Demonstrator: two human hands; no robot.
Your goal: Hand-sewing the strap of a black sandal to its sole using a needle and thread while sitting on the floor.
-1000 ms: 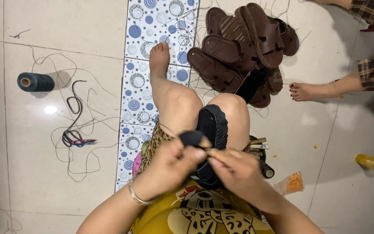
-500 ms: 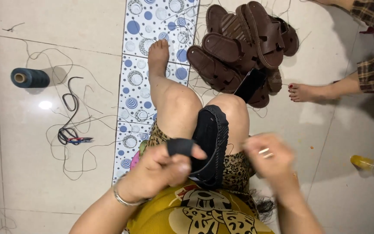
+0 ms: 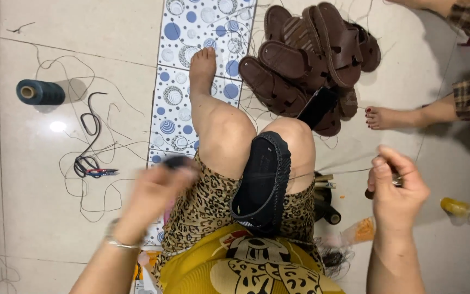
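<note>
The right hand (image 3: 398, 190) pinches a needle, drawing thread (image 3: 333, 173) taut from the black sole (image 3: 262, 182) lying between both hands on the knee. The left hand (image 3: 156, 190) is blurred; its grip is unclear. Edge stitching looks partly done; brown sandals (image 3: 311, 60) lie beyond.

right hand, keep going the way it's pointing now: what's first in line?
Right hand points up-left along the taut thread, so likely the black sandal on the knee first. Depth is unclear; it may pass above.
</note>
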